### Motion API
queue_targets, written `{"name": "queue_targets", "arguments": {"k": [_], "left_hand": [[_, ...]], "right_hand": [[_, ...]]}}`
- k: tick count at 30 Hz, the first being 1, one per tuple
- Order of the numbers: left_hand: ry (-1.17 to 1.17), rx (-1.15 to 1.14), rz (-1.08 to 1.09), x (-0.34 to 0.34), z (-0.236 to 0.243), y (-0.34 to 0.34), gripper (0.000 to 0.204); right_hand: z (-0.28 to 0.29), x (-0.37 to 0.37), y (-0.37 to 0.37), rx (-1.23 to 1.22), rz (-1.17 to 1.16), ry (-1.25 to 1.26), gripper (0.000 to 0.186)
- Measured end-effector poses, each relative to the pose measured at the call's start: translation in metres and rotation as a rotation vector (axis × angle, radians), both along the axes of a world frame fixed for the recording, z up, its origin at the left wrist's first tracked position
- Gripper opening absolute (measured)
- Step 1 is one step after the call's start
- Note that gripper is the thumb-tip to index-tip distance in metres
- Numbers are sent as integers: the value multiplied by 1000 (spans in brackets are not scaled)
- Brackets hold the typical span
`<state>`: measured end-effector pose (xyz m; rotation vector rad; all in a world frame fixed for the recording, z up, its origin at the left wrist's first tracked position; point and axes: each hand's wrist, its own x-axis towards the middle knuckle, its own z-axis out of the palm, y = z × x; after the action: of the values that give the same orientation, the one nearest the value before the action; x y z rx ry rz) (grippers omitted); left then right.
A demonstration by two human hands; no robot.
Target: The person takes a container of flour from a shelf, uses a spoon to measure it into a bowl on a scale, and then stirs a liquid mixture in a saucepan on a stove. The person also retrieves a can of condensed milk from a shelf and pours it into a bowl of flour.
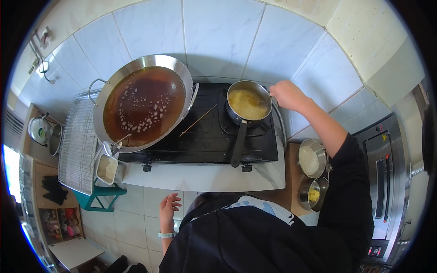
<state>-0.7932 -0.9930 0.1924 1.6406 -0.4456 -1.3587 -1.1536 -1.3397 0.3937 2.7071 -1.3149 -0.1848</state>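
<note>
My right hand is closed round the upper end of a metal spoon. The spoon's lower end dips into the yellowish, frothy liquid in a small saucepan, whose dark handle points toward me. The saucepan stands on the right burner of a black stove. To its left sits a wide two-handled metal pan, filled with brown liquid with pale bubbles on top. My left hand hangs below the counter's front edge, fingers loosely apart, holding nothing.
A thin wooden stick lies across the stove between the pans. Left stand a wire rack, a metal tub of pale mixture and a green stool. Right are a bowl of white powder, a bowl with yellow contents and an oven.
</note>
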Motion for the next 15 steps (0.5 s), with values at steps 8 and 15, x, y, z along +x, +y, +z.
{"name": "queue_targets", "arguments": {"k": [8,15], "left_hand": [[-13,14,86,11,-4,8,35],[3,-13,49,15,1,7,33]], "right_hand": [[2,19,22,232,-84,-324,13],[-31,51,17,-10,-65,-502,15]]}}
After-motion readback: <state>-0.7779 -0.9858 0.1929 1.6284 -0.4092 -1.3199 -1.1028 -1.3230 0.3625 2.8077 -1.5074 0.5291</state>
